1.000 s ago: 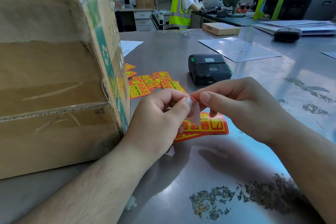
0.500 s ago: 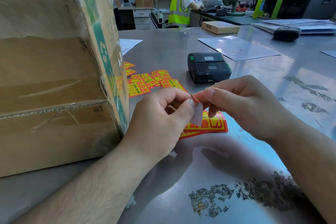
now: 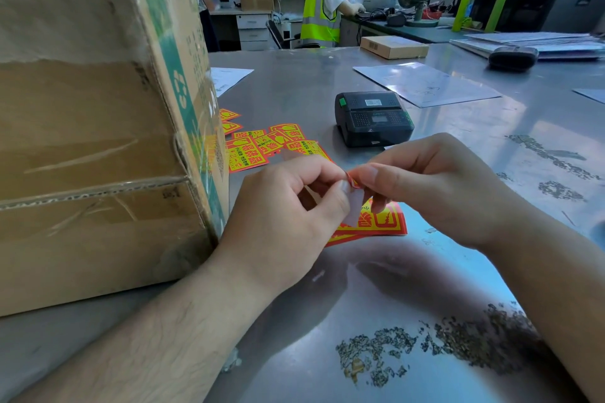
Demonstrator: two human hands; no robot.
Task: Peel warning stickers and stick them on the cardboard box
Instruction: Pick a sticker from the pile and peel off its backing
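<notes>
A red and yellow warning sticker is pinched between both hands just above the metal table. My left hand grips its white backing at the thumb; my right hand pinches the red corner at the top. Under the hands lie two more stickers flat on the table. Several loose stickers lie further back beside the box. The big taped cardboard box stands at the left, touching my left wrist.
A black label printer sits behind the hands. Paper sheets, a small flat box and a black scanner lie further back. A person in a yellow vest works at the rear desk. Worn patches mark the table near me.
The hands stay pinched on the sticker at the same spot; the fingers have shifted only slightly at the corner. The view has moved a little.
</notes>
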